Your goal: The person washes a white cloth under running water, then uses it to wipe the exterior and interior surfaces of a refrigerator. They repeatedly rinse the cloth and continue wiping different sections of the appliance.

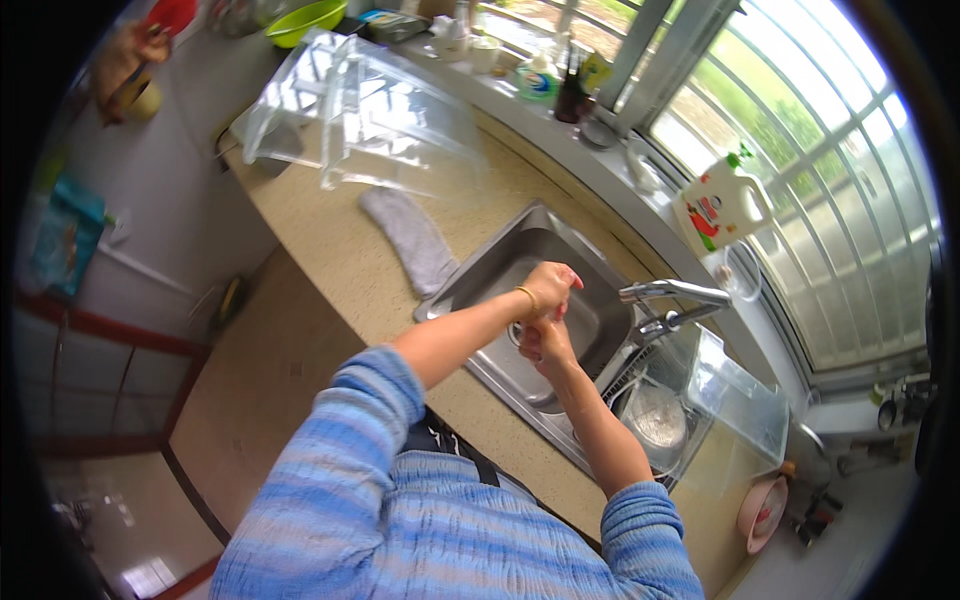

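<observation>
Over the stainless steel sink [592, 322], my left hand [551, 289] and my right hand [549, 346] press together, both looking wet. A yellow bracelet [529, 298] circles my left wrist. My left hand lies across the top of my right, whose fingers are curled. No separate object shows between them, though the palms are hidden. Part of the drain [514, 333] shows beside my right hand. To the right of my hands, a chrome faucet [675, 292] reaches over the basin's edge; I cannot tell whether water runs.
A grey cloth [409, 240] lies left of the sink, before clear plastic bins [397, 120]. Right of the basin sit a dish rack holding a glass bowl [652, 416] and a clear container [739, 397]. A detergent jug [720, 202] and a soap bottle [537, 79] stand along the windowsill.
</observation>
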